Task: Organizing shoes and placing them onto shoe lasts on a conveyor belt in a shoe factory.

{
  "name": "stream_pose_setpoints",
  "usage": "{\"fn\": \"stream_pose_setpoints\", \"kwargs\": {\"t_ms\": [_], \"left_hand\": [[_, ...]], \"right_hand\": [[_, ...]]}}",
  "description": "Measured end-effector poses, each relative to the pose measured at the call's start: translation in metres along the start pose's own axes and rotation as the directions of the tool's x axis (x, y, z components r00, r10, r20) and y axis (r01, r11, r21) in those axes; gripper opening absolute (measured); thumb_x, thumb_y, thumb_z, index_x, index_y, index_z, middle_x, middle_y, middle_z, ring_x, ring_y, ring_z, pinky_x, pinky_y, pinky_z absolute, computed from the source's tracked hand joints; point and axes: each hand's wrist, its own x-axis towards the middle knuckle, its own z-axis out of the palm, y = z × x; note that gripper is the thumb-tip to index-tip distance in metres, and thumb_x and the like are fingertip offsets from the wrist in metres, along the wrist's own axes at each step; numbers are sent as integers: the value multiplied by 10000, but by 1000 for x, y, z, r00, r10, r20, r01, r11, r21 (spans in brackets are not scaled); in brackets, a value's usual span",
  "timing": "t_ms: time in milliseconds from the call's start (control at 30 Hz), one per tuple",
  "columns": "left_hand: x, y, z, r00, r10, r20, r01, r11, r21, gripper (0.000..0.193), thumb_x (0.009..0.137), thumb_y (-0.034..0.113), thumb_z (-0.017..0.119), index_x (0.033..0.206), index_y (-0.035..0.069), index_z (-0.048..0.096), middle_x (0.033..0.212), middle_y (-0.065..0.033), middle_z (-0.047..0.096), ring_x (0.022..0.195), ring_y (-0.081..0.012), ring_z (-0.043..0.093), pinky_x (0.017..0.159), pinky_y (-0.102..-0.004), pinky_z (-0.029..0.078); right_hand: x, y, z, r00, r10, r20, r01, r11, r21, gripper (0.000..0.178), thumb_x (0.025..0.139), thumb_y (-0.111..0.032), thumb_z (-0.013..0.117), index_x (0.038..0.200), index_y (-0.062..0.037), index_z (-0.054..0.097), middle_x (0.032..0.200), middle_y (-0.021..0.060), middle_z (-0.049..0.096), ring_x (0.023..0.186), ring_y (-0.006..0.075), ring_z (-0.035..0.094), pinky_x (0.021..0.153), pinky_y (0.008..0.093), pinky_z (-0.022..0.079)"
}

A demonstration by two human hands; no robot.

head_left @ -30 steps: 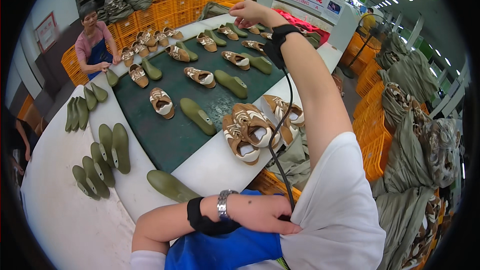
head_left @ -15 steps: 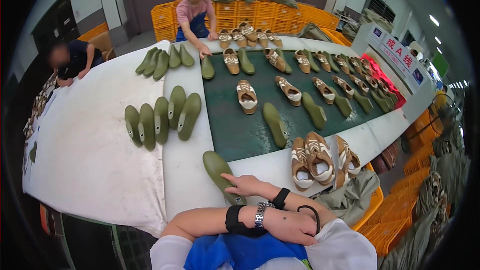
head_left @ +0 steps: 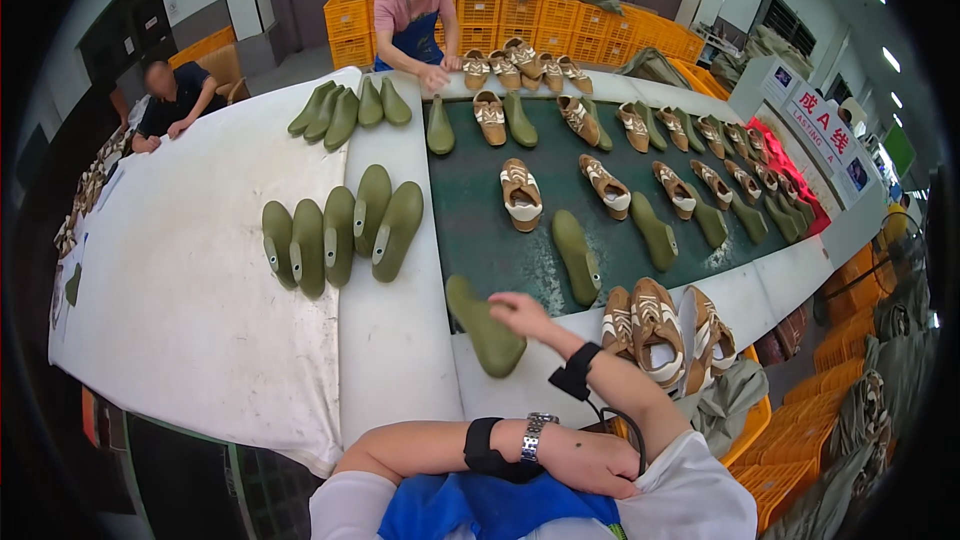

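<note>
Chg vs ~0.5 s ago: the last [head_left: 490, 335] is off its spot on the white top, nearer the far side, and now overlaps the belt's near-L corner. Toe end points away from me, heel toward me. Reads as the last being moved onto the belt [head_left: 480, 200], prob. mid-placement; can't tell if it's resting or lifted.

Pose: R hand [head_left: 520, 315] at the belt's near edge, R side of last, fingertips at its rim. Fingers curled, thumb side close in; can't tell if I'm pinching the last or just touching. R forearm comes up from lower R, angled L.

L forearm lies across my front, short of the belt; L hand [head_left: 590, 460] still against the white sleeve [head_left: 685, 490]. Fingertips hidden, can't tell grip.

Co-worker's hand [head_left: 433, 78] at belt's far-L corner, by another last.
</note>
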Motion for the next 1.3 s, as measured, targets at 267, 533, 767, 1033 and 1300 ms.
{"fn": "stream_pose_setpoints", "kwargs": {"t_ms": [267,533,767,1033,1300], "left_hand": [[-28,-8,-25,978,26,-209,-47,994,-95,373,893,237,444,699,-78,486,617,-194,473,568,-298,450,566,-368,375],[-26,-29,-27,951,9,-310,-20,999,-33,365,840,233,493,668,-89,495,526,-149,467,469,-176,410,487,-334,364],[-7,-23,-9,980,38,-195,-21,995,93,379,880,244,472,703,-88,517,555,-150,500,515,-202,478,511,-352,387],[38,-14,20,997,78,5,-78,994,76,344,847,211,465,655,-73,497,627,-159,501,572,-235,491,555,-348,393],[58,11,20,992,13,125,-8,999,-41,313,874,197,509,1102,-18,526,1039,-163,562,980,-296,531,851,-342,419]], "right_hand": [[76,-49,-25,992,-101,-81,42,844,-535,434,774,-293,544,1175,-132,498,922,188,617,870,332,602,754,400,477],[101,22,-2,998,4,59,25,879,-476,719,762,-344,567,1345,-144,196,961,230,599,891,374,585,763,446,456],[-17,34,-62,951,-106,291,216,899,-380,499,750,-271,615,1196,-79,495,826,152,624,735,261,608,667,340,475],[-164,16,-97,995,-81,-57,39,850,-525,338,753,-248,582,1066,-124,570,722,121,610,704,322,594,623,400,472],[-261,10,-135,690,106,-716,-467,821,-328,297,775,-214,567,1040,-80,569,792,157,616,777,329,584,660,409,458]]}}
